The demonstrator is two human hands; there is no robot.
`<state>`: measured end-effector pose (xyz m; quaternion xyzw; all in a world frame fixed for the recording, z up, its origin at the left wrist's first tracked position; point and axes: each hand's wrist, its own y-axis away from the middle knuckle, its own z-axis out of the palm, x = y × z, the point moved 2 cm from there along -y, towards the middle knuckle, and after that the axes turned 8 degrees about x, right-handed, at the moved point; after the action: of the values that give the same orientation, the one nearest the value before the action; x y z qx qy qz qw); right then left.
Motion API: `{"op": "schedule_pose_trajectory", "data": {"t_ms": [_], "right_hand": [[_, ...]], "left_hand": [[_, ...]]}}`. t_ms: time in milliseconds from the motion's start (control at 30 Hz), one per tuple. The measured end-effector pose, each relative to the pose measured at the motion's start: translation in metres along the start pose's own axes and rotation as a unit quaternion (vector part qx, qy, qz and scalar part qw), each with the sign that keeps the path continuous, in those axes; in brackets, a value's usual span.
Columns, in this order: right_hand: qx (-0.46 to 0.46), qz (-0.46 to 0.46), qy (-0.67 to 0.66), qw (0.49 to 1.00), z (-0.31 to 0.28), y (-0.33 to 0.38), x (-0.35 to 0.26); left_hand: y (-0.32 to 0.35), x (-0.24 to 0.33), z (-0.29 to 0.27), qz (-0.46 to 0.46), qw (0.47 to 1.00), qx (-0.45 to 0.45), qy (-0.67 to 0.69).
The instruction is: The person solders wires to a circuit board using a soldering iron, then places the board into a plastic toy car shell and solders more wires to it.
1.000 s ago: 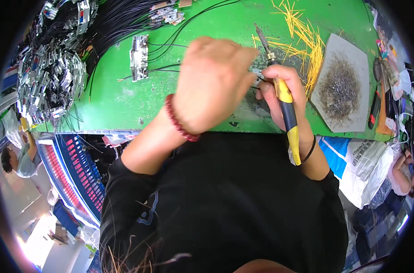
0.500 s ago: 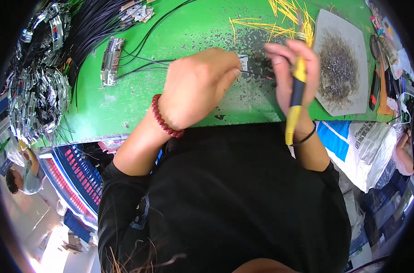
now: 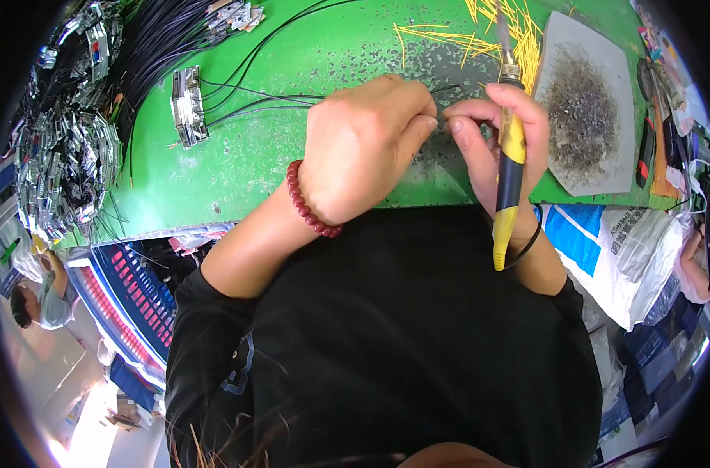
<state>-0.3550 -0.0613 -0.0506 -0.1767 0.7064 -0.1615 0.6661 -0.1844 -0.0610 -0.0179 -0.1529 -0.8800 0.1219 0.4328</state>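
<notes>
Grubby grey slab (image 3: 622,160) covered in dark crumbs (image 3: 580,113), sitting on the green worktop's (image 3: 168,191) right end. White-and-blue sack (image 3: 632,273) just below that end, blue-and-red plastic crate (image 3: 140,292) below the worktop's left, someone (image 3: 55,308) further out left.

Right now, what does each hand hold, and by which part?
The right hand holds the soldering iron by its handle, fingertips apparently pinching a wire too. The left hand holds black wires; exactly where is hidden.

Yellow-black soldering iron (image 3: 509,178), black wires (image 3: 277,98), green table (image 3: 253,152)
</notes>
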Motion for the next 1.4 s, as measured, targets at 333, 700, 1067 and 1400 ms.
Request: {"op": "schedule_pose_trajectory", "data": {"t_ms": [333, 700, 1067, 1400], "right_hand": [[0.007, -0.018, -0.010, 1.000, -0.003, 0.009, 0.003], [0.035, -0.013, -0.044, 0.998, -0.004, 0.006, 0.003], [0.017, 0.084, -0.044, 0.995, -0.002, 0.001, 0.004], [-0.022, 0.190, -0.080, 0.978, 0.000, -0.001, 0.005]], "left_hand": [[0.006, -0.005, 0.001, -0.048, 0.997, 0.003, 0.055], [0.003, -0.010, 0.004, -0.131, 0.986, -0.032, 0.100], [0.008, -0.009, 0.006, -0.063, 0.995, -0.021, 0.076], [0.007, -0.008, 0.007, 0.077, 0.995, 0.039, 0.043]]}}
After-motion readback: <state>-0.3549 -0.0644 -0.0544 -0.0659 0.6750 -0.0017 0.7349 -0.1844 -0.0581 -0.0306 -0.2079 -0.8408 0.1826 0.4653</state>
